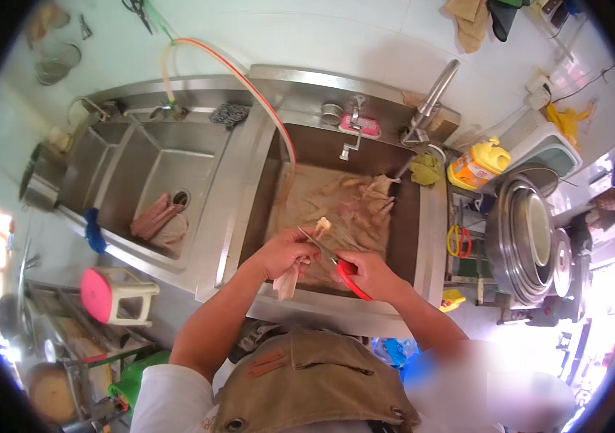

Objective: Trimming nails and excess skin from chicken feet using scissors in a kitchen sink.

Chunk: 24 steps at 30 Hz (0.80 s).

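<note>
My left hand (285, 253) grips a pale strip of raw meat or offal (287, 284). One end of the strip sticks up past my fingers and the other hangs below them. In my right hand (370, 275) is a pair of red-handled scissors (349, 279), with the blades pointing up and left across the strip near my left fingers. Whether the blades touch it I cannot tell. Both hands are above the near part of a steel sink (409, 233). Cloudy water in it partly covers several pale raw pieces (358, 203).
A red-striped hose (253, 86) arches into this sink. In the left sink, more raw pieces (158, 222) lie by the drain. A yellow jug (478, 165), other scissors (459, 241) and stacked steel basins (494, 243) are at right. A pink-topped stool (96, 295) is at lower left.
</note>
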Each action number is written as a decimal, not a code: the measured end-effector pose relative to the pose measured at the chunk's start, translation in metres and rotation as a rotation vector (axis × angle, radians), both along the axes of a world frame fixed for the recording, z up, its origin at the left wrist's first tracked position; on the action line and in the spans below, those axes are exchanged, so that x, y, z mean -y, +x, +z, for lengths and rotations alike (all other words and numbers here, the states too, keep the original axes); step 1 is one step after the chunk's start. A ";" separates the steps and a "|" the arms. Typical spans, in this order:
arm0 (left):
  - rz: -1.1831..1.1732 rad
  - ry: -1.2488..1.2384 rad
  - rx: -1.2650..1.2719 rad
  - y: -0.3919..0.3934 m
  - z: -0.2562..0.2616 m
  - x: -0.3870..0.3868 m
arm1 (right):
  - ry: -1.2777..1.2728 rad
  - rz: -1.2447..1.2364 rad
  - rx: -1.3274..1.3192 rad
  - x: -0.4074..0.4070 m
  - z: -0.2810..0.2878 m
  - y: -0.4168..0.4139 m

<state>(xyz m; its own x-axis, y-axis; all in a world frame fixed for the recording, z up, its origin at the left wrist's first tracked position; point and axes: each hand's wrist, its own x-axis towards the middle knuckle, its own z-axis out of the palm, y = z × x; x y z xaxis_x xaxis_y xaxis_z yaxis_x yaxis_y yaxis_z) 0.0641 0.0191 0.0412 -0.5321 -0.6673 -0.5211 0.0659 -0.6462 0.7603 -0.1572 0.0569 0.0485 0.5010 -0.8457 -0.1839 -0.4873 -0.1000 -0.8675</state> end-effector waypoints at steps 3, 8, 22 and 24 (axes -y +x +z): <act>0.013 -0.063 0.131 -0.005 0.004 0.011 | -0.062 0.003 -0.064 0.007 -0.004 -0.009; 0.047 -0.037 0.141 -0.013 -0.003 0.006 | -0.119 -0.035 0.078 0.013 0.002 -0.011; -0.016 -0.029 0.185 -0.028 -0.008 0.043 | -0.084 -0.083 0.068 0.034 -0.015 -0.018; -0.076 -0.055 0.266 -0.027 -0.003 0.044 | -0.020 -0.086 0.054 0.038 -0.015 -0.020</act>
<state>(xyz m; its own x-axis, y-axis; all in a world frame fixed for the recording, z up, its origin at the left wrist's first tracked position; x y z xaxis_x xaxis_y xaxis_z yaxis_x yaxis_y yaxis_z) 0.0370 -0.0252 0.0382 -0.4310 -0.6619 -0.6134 -0.1881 -0.5989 0.7784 -0.1769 0.0189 0.0335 0.4350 -0.8893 -0.1413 -0.4473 -0.0772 -0.8910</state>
